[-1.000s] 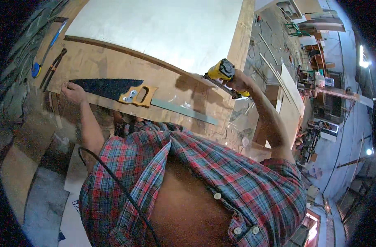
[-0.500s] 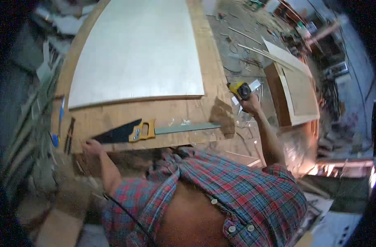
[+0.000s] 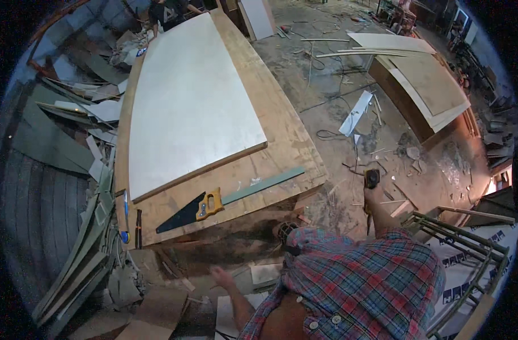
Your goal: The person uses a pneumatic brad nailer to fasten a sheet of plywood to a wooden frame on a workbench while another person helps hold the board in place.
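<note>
My right hand point(image 3: 375, 196) is closed around a dark power tool point(image 3: 371, 178), drill-like in shape, held over the floor to the right of the table; its yellow body shows only in the earlier frame. My left hand point(image 3: 222, 279) hangs off the table's near edge with fingers apart, holding nothing. On the wooden tabletop point(image 3: 293, 133) lies a large white panel point(image 3: 194, 107). Along the near edge rest a handsaw point(image 3: 182, 215) with a yellow handle and a grey-green strip point(image 3: 264, 186). Dark pincers point(image 3: 138, 229) and a slim blue tool point(image 3: 126, 207) lie at the near left corner.
Another person point(image 3: 168, 14) stands at the table's far end. Boards lie on a low box-like stack point(image 3: 423, 85) at right. Offcuts point(image 3: 103, 207) crowd the left side. A white strip point(image 3: 356, 113), cords and scraps litter the floor. A metal frame point(image 3: 468, 243) stands close at my right.
My left hand has come away from the saw's tip and off the table. My right hand has moved right and lower with the power tool. The view has swung, showing the other person.
</note>
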A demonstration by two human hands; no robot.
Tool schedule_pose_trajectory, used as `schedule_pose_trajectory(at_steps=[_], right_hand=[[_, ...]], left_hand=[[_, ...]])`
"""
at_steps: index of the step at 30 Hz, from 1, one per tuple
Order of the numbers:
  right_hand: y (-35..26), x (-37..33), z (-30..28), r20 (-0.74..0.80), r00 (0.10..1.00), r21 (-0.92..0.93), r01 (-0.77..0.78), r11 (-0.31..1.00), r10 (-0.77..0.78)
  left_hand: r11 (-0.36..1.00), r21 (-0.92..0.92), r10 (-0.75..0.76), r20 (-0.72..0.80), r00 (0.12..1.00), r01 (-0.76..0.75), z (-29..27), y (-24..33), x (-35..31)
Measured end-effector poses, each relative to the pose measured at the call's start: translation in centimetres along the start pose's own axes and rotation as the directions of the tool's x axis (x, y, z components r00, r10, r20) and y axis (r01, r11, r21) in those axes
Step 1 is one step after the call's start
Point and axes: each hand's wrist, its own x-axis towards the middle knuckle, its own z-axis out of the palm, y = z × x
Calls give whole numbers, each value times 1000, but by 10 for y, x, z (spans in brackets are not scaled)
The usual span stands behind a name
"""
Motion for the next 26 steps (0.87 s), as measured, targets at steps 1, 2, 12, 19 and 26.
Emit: schedule_pose_trajectory(at_steps=[1,2,12,19,26], right_hand=[[-8,-10,46,102,990,-55,104,993,-98],[27,1,33,61,994,-66,90,994,-86],[0,1,-50,531,846,-450,238,861,43],[25,111,-61,536,844,-478,329,814,-27],[117,268,-55,529,795,-126,419,899,-296]], left_hand=[[982,-138,-152,-178,972,128,-35,-116,-40],[977,-63,-206,-69,976,202,5,-123,-91],[925,30,-378,-12,926,378,90,-60,-277],[917,118,397,-353,847,-380,170,176,-114],[859,239,483,-81,872,-453,297,367,35]])
